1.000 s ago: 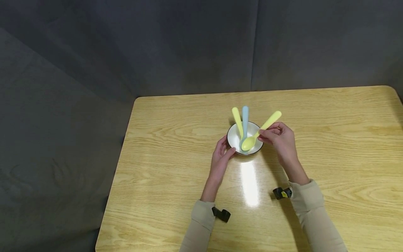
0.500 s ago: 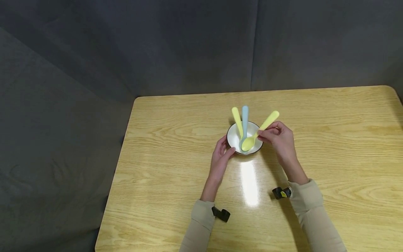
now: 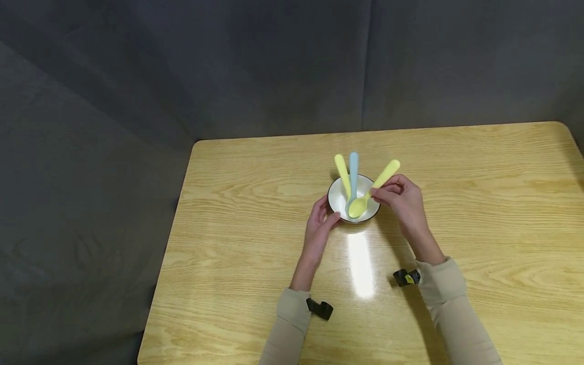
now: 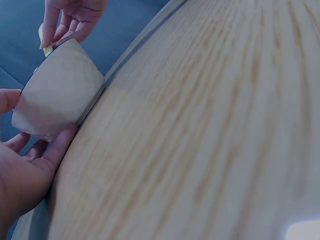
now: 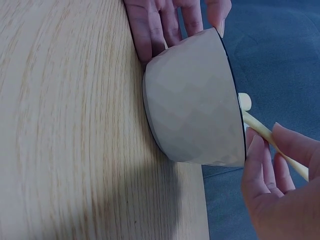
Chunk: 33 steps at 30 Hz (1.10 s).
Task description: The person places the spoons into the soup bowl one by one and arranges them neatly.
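Observation:
A white bowl [image 3: 337, 200] with a dark rim stands on the table, its faceted outer wall [image 5: 195, 100] showing in the right wrist view. My left hand [image 3: 317, 230] holds the bowl from the left, thumb at the rim and fingers along its side. Between thumb and fingers, my right hand [image 3: 406, 205] pinches a yellow spoon [image 3: 358, 208] by the handle near the right rim. That spoon's head is inside the bowl, over the head of a blue spoon [image 3: 354, 170]. Another yellow spoon [image 3: 341, 167] leans beside the blue one, handle past the far rim, its head mostly hidden.
The wooden table [image 3: 237, 228] spreads out on both sides of the bowl. Dark grey curtains [image 3: 274, 66] hang behind and to the left of it. Small black cameras [image 3: 321, 308] are worn at both sleeve cuffs.
The handle of the yellow spoon in my right hand has swung slightly left, and the right hand has shifted a little left with it. My left hand keeps its hold on the bowl.

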Motion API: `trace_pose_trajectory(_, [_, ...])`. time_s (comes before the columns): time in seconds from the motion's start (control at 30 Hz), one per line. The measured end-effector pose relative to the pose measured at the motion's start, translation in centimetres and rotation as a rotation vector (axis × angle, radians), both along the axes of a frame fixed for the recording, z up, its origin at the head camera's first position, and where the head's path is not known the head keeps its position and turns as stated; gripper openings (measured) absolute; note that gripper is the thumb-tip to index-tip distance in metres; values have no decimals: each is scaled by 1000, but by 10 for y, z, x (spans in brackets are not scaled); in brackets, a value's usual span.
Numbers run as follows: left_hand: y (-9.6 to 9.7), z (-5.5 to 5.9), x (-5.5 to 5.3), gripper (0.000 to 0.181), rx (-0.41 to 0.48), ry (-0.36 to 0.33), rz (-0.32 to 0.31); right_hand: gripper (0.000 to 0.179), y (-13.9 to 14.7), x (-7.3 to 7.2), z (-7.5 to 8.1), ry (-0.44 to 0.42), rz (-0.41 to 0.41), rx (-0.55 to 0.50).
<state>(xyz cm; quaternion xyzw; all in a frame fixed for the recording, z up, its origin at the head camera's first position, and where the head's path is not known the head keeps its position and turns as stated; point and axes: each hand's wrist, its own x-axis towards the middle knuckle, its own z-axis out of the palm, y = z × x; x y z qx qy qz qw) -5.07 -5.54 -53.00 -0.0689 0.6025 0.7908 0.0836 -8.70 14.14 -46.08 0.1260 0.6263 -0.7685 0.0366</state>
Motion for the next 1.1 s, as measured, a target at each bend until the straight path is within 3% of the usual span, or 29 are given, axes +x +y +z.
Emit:
trace_pose_trajectory(0.47, [4,0,-1,61,-13,6,-11,24,2,0,1,-18,27,202])
trace_pose_trajectory(0.77, [4,0,0,60,-24,-4,-4,25,5,2,-1,6,71,277])
trace_pose_trajectory(1.1, [4,-1,3,61,-16,-3,-17,27,8,5,8,30,-38,414])
